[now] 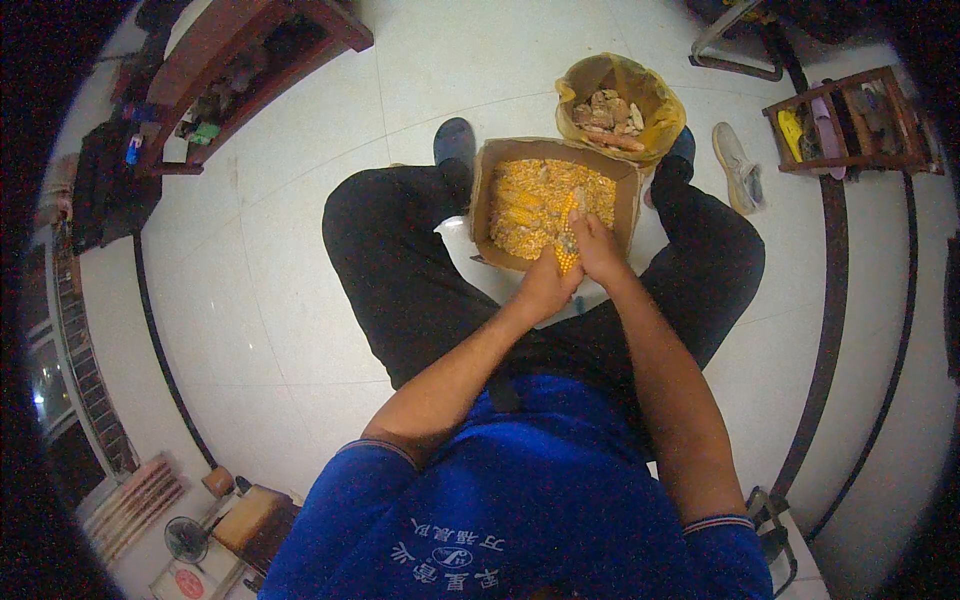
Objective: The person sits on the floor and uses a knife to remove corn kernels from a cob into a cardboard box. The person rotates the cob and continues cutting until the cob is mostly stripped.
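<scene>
My left hand (549,286) and my right hand (600,249) are close together over the near edge of a cardboard box (553,150). Both are closed around dried yellow corn (566,259), which shows between the fingers and above the right thumb. Whether this is one partly stripped cob or two is hidden by the hands. Loose corn kernels (525,244) cover the bottom of the box. Whole corn cobs (519,206) lie among them on the left side. The box stands on the floor between the knees.
Just beyond the box stands a bin lined with a yellow bag (664,109), holding stripped cobs (611,112). A light shoe (733,161) lies right of the right foot, near a wooden shoe rack (847,124). Dark red wooden furniture (225,90) stands at upper left.
</scene>
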Demonstrator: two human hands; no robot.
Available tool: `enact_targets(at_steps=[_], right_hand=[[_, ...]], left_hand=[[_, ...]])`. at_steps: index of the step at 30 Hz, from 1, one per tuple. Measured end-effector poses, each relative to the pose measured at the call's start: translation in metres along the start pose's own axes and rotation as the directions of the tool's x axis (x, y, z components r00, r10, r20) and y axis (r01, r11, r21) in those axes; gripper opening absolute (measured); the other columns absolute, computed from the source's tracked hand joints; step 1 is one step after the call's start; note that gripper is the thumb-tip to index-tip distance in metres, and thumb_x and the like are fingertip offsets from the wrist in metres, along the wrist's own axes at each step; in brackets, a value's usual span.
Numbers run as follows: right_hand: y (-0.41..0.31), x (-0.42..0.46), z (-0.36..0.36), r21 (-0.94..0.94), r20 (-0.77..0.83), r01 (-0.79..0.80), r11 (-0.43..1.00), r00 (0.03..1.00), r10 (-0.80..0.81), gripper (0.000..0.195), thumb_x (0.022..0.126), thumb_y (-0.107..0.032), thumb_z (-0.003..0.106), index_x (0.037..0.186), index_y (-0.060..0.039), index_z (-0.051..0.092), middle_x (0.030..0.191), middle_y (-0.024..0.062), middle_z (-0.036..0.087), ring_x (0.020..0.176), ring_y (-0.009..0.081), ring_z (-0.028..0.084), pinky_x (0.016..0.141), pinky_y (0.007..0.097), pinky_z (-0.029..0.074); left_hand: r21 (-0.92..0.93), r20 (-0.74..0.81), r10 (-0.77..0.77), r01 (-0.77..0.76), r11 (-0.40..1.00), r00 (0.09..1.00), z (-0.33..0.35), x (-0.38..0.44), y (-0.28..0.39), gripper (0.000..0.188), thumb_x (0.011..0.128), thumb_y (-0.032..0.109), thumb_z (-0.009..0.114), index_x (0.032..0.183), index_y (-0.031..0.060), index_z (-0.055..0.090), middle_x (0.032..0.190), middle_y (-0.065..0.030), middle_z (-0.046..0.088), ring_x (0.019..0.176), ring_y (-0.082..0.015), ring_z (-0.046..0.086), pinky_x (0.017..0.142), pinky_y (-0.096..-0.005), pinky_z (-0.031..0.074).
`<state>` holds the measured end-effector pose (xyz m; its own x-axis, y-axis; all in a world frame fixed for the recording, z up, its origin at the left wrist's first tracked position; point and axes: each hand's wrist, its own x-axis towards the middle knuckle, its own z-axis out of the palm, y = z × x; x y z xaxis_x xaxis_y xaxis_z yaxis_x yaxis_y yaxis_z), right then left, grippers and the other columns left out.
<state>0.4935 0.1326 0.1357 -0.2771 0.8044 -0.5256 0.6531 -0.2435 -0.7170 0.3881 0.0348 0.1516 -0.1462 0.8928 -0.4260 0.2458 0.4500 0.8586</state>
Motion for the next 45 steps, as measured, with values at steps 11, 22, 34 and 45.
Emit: enact_targets(at_steps=[11, 22, 34, 45], right_hand=[[-0.005, -0.006, -0.003, 0.059, -0.043, 0.072, 0.996, 0.997, -0.069, 0.048, 0.097, -0.04, 0.04, 0.109, 0.0037, 0.055, 0.101, 0.0263, 0.06, 0.097, 0.0395, 0.056, 0.087, 0.045, 0.042], [-0.023, -0.02, -0.005, 0.074, -0.077, 0.069, 0.995, 0.995, -0.063, 0.049, 0.094, -0.045, 0.05, 0.108, 0.0015, 0.059, 0.101, 0.0252, 0.064, 0.097, 0.0396, 0.062, 0.083, 0.0454, 0.046], [0.021, 0.004, 0.012, -0.049, -0.206, 0.153, 0.987, 0.965, -0.16, 0.045, 0.098, -0.041, 0.042, 0.089, 0.001, 0.054, 0.079, 0.0211, 0.057, 0.075, 0.033, 0.056, 0.071, 0.0426, 0.043], [-0.008, -0.01, 0.0, 0.003, -0.139, 0.027, 1.0, 0.99, -0.027, 0.051, 0.095, -0.046, 0.046, 0.112, 0.0008, 0.057, 0.105, 0.0256, 0.063, 0.098, 0.0415, 0.06, 0.084, 0.0491, 0.045]], left_hand=[[-0.012, -0.014, -0.008, 0.008, 1.0, 1.0, -0.003, -0.002, 0.009, 0.046, 0.088, 0.032, 0.06, 0.103, -0.0095, 0.046, 0.075, -0.0238, 0.063, 0.064, -0.0323, 0.065, 0.06, -0.0426, 0.051], [0.055, -0.031, -0.002, 0.004, 0.998, 1.0, 0.006, 0.009, -0.014, 0.047, 0.086, 0.033, 0.063, 0.103, -0.0077, 0.047, 0.082, -0.0278, 0.063, 0.074, -0.0401, 0.065, 0.066, -0.0457, 0.051], [0.029, 0.054, -0.091, 0.09, 0.996, 0.994, -0.009, -0.005, 0.025, 0.046, 0.086, 0.03, 0.061, 0.104, -0.0096, 0.046, 0.087, -0.0285, 0.062, 0.082, -0.0402, 0.064, 0.071, -0.0457, 0.05], [0.169, -0.021, -0.015, 0.018, 0.985, 1.0, 0.0, 0.001, 0.007, 0.047, 0.085, 0.034, 0.064, 0.102, -0.007, 0.048, 0.096, -0.0339, 0.061, 0.093, -0.0483, 0.06, 0.079, -0.0497, 0.048]])
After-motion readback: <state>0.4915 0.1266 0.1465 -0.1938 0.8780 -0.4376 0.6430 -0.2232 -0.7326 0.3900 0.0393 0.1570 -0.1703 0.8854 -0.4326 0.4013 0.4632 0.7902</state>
